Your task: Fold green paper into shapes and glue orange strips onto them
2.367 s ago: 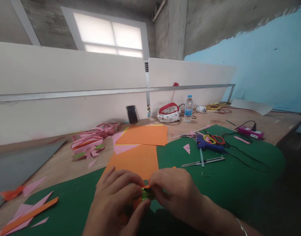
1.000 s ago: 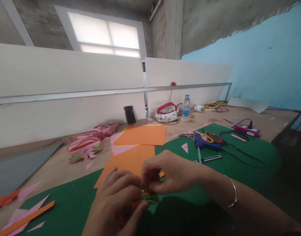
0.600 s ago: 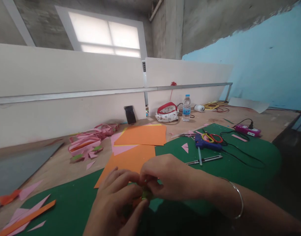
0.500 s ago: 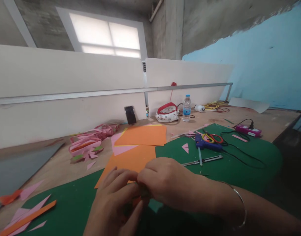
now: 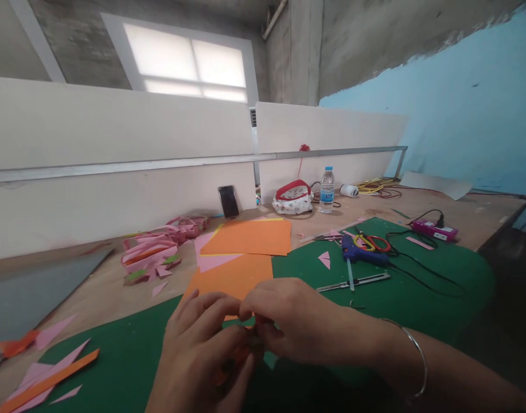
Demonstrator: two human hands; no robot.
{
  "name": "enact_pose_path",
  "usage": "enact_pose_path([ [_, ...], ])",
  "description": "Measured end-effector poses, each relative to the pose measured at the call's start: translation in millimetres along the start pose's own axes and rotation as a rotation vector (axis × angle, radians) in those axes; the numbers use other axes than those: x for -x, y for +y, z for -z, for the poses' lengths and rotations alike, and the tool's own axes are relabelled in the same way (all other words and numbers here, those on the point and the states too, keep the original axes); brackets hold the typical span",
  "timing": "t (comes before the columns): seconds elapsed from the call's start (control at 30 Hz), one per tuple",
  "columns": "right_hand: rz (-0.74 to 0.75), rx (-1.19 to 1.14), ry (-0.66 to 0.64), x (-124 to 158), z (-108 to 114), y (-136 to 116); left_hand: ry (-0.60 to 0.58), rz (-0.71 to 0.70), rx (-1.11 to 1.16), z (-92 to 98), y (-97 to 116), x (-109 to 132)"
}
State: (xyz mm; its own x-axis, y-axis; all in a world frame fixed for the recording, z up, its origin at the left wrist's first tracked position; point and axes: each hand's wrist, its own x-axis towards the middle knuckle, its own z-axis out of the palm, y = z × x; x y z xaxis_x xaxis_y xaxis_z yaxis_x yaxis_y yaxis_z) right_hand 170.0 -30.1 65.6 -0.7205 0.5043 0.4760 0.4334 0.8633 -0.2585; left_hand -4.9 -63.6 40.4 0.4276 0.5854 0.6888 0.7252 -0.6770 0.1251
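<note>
My left hand and my right hand meet low in the middle, above the green mat. Their fingers are closed around a small piece of orange paper, mostly hidden by the fingers and in shadow. My right thumb and forefinger pinch at its upper edge, while the left fingers curl around its other side. A bracelet circles my right wrist. Just beyond the hands lie large orange sheets, with pink and yellow paper beneath.
On the right lie a blue glue gun, a craft knife, scissors and a purple power strip. Pink strips are heaped at left. A bottle, a pouch and a phone stand behind.
My right fingers have shifted slightly and their pinch has opened up a little, so more of the orange paper shows between the hands. The surroundings look the same.
</note>
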Motion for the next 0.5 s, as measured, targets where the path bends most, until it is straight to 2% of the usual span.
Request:
enact_pose_path([
  [0.07,-0.053,0.091,-0.043,1,1,1,0.012,0.004,-0.012,-0.5,0,2],
  [0.13,-0.035,0.224,-0.089,2,1,3,0.029,0.017,-0.016,-1.2,-1,3],
  [0.27,0.216,0.426,-0.083,4,-2,10,0.004,0.027,-0.021,-2.5,-2,4],
  [0.37,0.327,0.445,-0.013,6,-2,13,-0.011,0.001,-0.025,-2.4,-1,3],
  [0.5,0.370,0.402,-0.021,6,1,13,-0.012,-0.021,-0.034,-1.7,1,2],
])
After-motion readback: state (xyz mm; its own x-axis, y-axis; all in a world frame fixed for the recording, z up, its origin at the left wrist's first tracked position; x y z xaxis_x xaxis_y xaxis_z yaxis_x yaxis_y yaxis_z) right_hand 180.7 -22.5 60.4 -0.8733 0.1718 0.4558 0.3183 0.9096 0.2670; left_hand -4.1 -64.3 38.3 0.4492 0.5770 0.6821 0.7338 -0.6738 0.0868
